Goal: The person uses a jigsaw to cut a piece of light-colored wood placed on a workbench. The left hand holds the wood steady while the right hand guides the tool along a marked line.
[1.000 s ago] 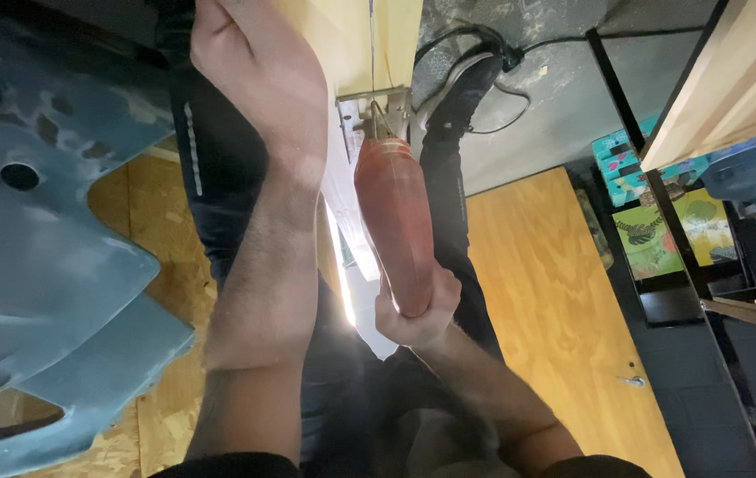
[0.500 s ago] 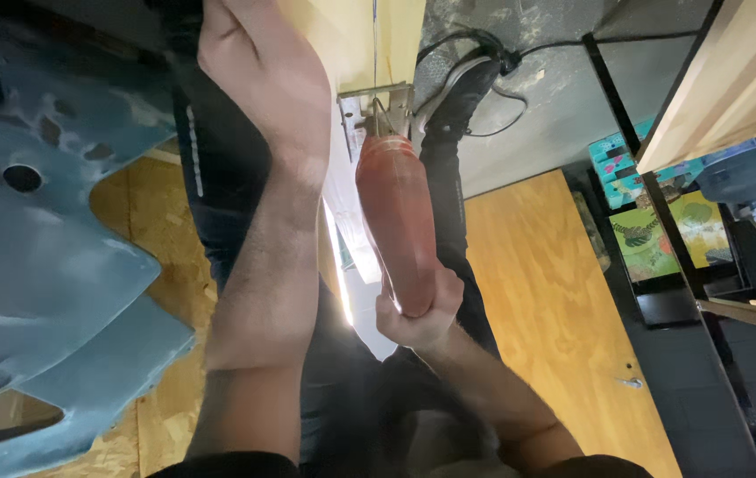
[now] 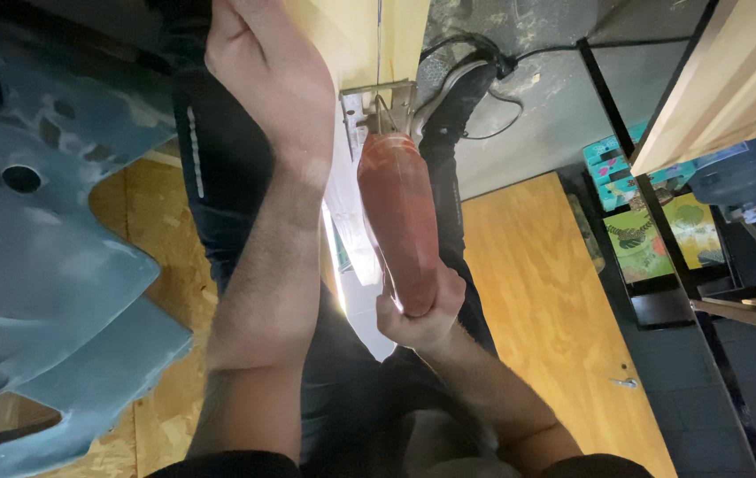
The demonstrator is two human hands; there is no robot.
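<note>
Saw [image 3: 398, 226] with a reddish-brown handle is lying lengthwise between both forearms, running from the metal frame [image 3: 376, 99] at the top down into the right hand [image 3: 418, 312]. Right hand is wrapping tight around the lower end of the handle, fingers curled over it, so the grip sits at the near end and most of the handle is sticking out above the fist. Thin blade [image 3: 378, 40] is rising from the frame across the pale plank [image 3: 360, 35]. Left hand [image 3: 263, 71] is pressing flat on the plank just left of the blade; whether its fingers are curling over the far edge cannot be told, since they are cut off by the picture edge.

Blue moulded panel [image 3: 42, 248] is filling the left side. Shoe [image 3: 453, 97] and black cable [image 3: 493, 71] are lying on the grey floor just right of the frame. Plywood sheet [image 3: 546, 319] is lying to the right, with coloured boxes [image 3: 630, 173] beyond it. Left forearm is crossing in front of the dark trousers.

Compared with a second ago: left hand is sitting slightly further toward the blade; saw and right hand are holding nearly the same place.
</note>
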